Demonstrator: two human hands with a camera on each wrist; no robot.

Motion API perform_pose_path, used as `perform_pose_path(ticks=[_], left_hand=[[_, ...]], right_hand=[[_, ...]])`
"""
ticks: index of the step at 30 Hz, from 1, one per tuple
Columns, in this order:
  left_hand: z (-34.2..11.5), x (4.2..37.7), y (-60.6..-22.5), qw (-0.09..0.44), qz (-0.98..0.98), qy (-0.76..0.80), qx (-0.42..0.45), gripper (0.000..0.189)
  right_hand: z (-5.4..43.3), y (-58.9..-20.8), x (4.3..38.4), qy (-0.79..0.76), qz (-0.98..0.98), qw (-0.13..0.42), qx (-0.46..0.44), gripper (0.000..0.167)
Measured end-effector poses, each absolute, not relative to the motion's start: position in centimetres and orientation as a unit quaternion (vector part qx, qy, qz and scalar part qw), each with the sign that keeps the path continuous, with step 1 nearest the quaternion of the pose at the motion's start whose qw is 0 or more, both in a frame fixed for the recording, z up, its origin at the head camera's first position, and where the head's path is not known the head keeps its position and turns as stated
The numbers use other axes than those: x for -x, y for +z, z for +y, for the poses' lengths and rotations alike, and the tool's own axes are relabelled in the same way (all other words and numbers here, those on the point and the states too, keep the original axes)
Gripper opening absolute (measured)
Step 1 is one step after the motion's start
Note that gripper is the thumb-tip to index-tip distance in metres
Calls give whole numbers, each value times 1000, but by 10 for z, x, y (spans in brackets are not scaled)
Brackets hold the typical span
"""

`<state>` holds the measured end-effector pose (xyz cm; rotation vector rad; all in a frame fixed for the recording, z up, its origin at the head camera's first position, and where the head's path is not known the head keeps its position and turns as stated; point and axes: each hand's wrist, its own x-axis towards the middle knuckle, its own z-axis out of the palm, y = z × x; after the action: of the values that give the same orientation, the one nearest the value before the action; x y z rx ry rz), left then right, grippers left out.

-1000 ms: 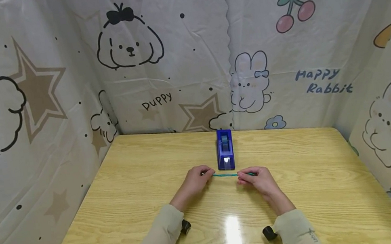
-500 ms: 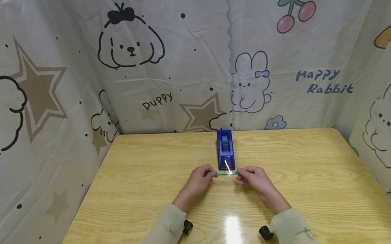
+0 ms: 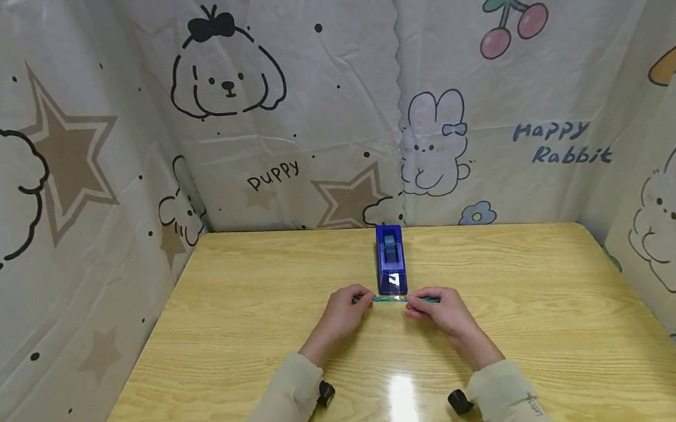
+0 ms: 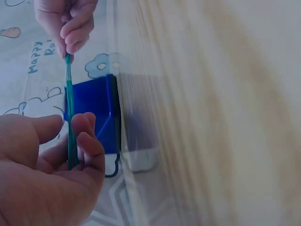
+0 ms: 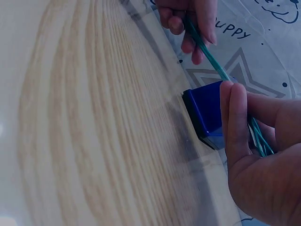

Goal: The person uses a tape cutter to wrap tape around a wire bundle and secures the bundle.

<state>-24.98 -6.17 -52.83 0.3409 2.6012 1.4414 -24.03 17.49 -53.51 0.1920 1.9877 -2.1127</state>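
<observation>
Strands (image 4: 70, 99), pinched by left hand (image 3: 338, 313) and right hand (image 3: 448, 310), sit nearer the tape dispenser (image 3: 392, 265) than a second ago.

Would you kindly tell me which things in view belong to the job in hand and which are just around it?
Job: green strands, held by left hand and right hand; probably the tape dispenser.
Surroundings: table; printed cloth.

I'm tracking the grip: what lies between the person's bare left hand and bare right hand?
A thin green bundle of strands runs from the left hand to the right hand in the head view.
</observation>
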Motion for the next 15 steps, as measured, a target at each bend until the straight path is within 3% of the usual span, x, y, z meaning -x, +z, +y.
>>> perform_pose_path(ticks=[11,15], left_hand=[[-63,257,-532,64,858,491,-136,20],[-61,255,-531,63,848,509,-132,20]], right_hand=[[172,-538,241,-713,689,106,-74,26],[170,-536,240,-695,703,121,-87,34]])
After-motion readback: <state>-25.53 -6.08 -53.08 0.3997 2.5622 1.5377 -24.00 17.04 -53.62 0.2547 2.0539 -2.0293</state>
